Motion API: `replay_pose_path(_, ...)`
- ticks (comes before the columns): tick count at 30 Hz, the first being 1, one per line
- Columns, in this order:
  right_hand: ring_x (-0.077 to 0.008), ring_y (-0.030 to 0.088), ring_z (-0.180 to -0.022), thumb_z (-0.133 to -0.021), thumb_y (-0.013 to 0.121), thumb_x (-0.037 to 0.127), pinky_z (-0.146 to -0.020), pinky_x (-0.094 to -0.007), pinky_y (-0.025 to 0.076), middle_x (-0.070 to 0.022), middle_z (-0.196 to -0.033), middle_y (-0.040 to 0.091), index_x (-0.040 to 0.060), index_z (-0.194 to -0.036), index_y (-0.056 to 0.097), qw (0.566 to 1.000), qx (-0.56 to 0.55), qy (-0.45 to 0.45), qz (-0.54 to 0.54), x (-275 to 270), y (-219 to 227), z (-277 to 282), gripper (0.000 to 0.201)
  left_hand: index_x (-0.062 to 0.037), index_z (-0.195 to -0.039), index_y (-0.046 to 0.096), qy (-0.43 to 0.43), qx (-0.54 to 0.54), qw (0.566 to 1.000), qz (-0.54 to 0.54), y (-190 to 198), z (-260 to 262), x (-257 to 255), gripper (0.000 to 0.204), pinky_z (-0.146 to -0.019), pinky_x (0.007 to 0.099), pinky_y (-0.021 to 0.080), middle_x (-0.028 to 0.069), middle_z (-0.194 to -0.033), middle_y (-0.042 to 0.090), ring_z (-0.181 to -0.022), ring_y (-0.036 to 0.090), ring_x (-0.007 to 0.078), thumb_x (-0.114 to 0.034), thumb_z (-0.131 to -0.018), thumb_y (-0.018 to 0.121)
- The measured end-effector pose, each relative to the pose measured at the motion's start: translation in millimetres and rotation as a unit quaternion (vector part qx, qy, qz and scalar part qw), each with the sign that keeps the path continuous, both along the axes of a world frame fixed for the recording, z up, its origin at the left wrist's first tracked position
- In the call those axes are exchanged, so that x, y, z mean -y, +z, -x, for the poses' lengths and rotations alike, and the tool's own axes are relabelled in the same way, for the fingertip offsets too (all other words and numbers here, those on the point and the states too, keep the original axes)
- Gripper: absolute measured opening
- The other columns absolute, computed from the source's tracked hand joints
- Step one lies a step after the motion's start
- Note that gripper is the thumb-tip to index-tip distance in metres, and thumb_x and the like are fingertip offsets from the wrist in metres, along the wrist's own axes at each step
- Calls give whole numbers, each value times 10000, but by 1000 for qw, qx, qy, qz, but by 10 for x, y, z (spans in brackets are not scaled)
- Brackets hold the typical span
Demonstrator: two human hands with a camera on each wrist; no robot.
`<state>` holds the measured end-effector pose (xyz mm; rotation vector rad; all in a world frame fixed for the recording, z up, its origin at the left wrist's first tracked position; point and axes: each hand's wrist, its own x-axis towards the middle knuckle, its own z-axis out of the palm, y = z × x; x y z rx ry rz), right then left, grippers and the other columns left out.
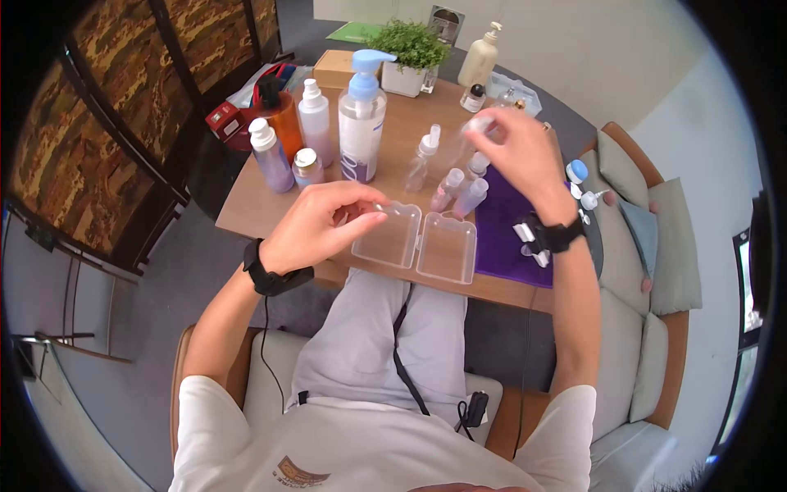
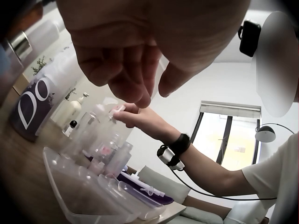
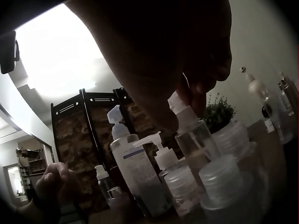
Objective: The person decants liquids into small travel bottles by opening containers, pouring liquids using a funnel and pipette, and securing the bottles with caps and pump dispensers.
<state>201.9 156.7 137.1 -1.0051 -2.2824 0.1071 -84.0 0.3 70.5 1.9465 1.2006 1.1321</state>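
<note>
My right hand (image 1: 520, 148) pinches the white top of a clear bottle (image 3: 198, 144) between thumb and fingers, above the right part of the table. My left hand (image 1: 324, 221) hovers at the left edge of an open clear plastic case (image 1: 447, 246), its fingers loosely curled with nothing between them. Behind the case stands a small clear pump bottle (image 1: 420, 170). Right of it are several small capped bottles, one pinkish (image 1: 445, 190), one pale lilac (image 1: 471, 198). In the left wrist view, the left fingers (image 2: 124, 84) hang above the case and bottles.
A purple mat (image 1: 510, 238) covers the table's right side. On the left stand a large blue-pump bottle (image 1: 361, 131), an amber bottle (image 1: 280, 119), white-capped bottles and a jar (image 1: 307, 168). A potted plant (image 1: 406, 61) and a cream pump bottle (image 1: 479, 59) stand at the back.
</note>
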Motion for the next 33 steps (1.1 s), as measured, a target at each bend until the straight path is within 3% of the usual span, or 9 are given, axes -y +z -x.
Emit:
replay_pose_path(5, -252, 634, -732, -800, 891, 299, -675, -374, 515, -76, -777, 661, 45, -869, 699, 986, -33, -13, -162, 513, 410, -48, 325, -31, -1180, 753, 6, -6, 995, -100, 54, -214, -79, 297, -646, 261, 450, 37, -949, 706, -783, 597, 114, -143, -911, 814)
replay_pose_path(12, -231, 565, -664, -765, 914, 374, -594, -364, 454, -39, -692, 587, 57, -788, 644, 996, 35, 34, -72, 954, 316, -91, 417, -37, -1250, 719, -5, 29, 985, -170, 139, -693, -298, 517, -687, 283, 457, 44, -1060, 695, -835, 579, 149, -217, -804, 909)
replay_pose_path(16, -242, 584, -673, -792, 876, 356, -593, -372, 463, -42, -689, 598, 56, -796, 651, 998, 42, 34, -33, 1001, 185, -125, 375, -15, -1180, 742, -28, 12, 995, -97, 56, -831, -339, 482, -705, 280, 458, 45, -1006, 691, -849, 578, 147, -229, -786, 920)
replay_pose_path(21, -282, 647, -892, -838, 793, 240, -786, -391, 524, -83, -896, 672, 43, -994, 705, 988, 67, 142, 12, 892, 98, -284, 265, -13, -1155, 750, -39, 7, 997, -63, -110, -925, -403, 446, -731, 291, 469, 46, -1026, 711, -856, 586, 153, -225, -797, 910)
replay_pose_path(23, -290, 648, -1047, -829, 765, 109, -931, -381, 523, -102, -1105, 696, 45, -1204, 677, 977, 78, 189, 66, 838, 95, -363, 390, -16, -1157, 751, -39, 4, 997, -72, -141, -951, -414, 440, -741, 295, 474, 46, -1037, 718, -865, 594, 155, -223, -801, 908)
replay_pose_path(24, -284, 650, -988, -850, 746, 138, -885, -377, 531, -102, -1100, 699, 46, -1244, 669, 978, 61, 189, 70, 843, 83, -369, 412, -16, -1157, 752, -38, 2, 997, -74, -144, -964, -415, 438, -746, 297, 476, 45, -1037, 719, -873, 599, 155, -222, -803, 907)
replay_pose_path(26, -292, 656, -949, -863, 722, 162, -843, -378, 536, -118, -1105, 702, 33, -1190, 684, 981, 77, 98, 148, 896, 147, -322, 354, -14, -1159, 751, -36, -5, 996, -80, -155, -986, -417, 434, -753, 297, 480, 44, -1038, 721, -884, 608, 153, -217, -807, 903)
replay_pose_path(29, -302, 662, -944, -868, 725, 209, -815, -385, 537, -137, -1096, 695, 20, -1120, 691, 932, 297, -39, 204, 928, 380, -154, 316, -6, -1161, 747, -27, -18, 997, -69, -175, -1030, -428, 427, -759, 292, 484, 39, -1038, 720, -892, 617, 144, -205, -812, 896)
replay_pose_path(33, -340, 682, -876, -868, 741, 291, -766, -438, 537, -144, -912, 682, 6, -1020, 699, 977, 109, 181, -16, 754, -43, -328, 327, -4, -1154, 747, -11, -20, 999, -35, -231, -1061, -456, 410, -756, 276, 478, 26, -1029, 711, -884, 610, 126, -187, -815, 887)
